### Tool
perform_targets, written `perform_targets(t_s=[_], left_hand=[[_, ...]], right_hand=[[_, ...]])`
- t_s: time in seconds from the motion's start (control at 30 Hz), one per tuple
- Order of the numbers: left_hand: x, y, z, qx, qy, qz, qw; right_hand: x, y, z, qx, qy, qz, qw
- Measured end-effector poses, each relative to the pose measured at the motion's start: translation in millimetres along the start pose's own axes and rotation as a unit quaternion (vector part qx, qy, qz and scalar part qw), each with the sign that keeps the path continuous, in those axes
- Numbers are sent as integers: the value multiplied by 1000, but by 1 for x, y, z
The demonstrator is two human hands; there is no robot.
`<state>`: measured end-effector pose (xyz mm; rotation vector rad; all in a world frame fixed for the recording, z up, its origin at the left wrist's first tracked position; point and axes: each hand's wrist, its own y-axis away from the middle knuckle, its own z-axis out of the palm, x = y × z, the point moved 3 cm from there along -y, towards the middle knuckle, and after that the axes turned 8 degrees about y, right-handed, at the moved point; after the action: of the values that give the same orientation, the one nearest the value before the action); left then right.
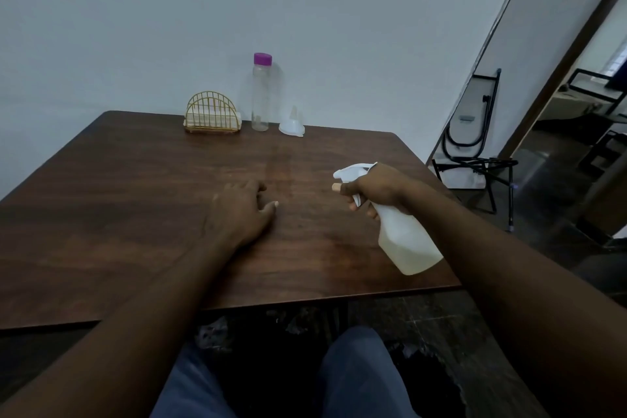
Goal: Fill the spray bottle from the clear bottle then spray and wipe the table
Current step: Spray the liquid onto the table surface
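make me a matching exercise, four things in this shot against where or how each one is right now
Things:
1. spray bottle
2. clear bottle
3. funnel
4. left hand

States:
a. upright, capped in purple
b. resting on the table, holding nothing
c. held tilted in the right hand
d. wide end down, spout up

Pairs: 1-c, 2-a, 3-d, 4-b

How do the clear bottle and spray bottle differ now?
The clear bottle stands upright at the table's far edge; the spray bottle is tilted in the right hand. The clear bottle is see-through with a purple cap; the spray bottle is opaque white with a trigger head. Both are closed.
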<state>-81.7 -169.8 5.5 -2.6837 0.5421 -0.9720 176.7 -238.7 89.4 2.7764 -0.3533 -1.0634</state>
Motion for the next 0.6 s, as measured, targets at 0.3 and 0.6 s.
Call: perform_targets(t_s=[0.3, 0.6], left_hand=[[-1, -2, 2, -8, -36, -2, 999], [-3, -4, 3, -6, -36, 3, 999]], right_hand=[[11, -3, 8, -35, 91, 75, 992], [16, -3, -29, 27, 22, 72, 997]])
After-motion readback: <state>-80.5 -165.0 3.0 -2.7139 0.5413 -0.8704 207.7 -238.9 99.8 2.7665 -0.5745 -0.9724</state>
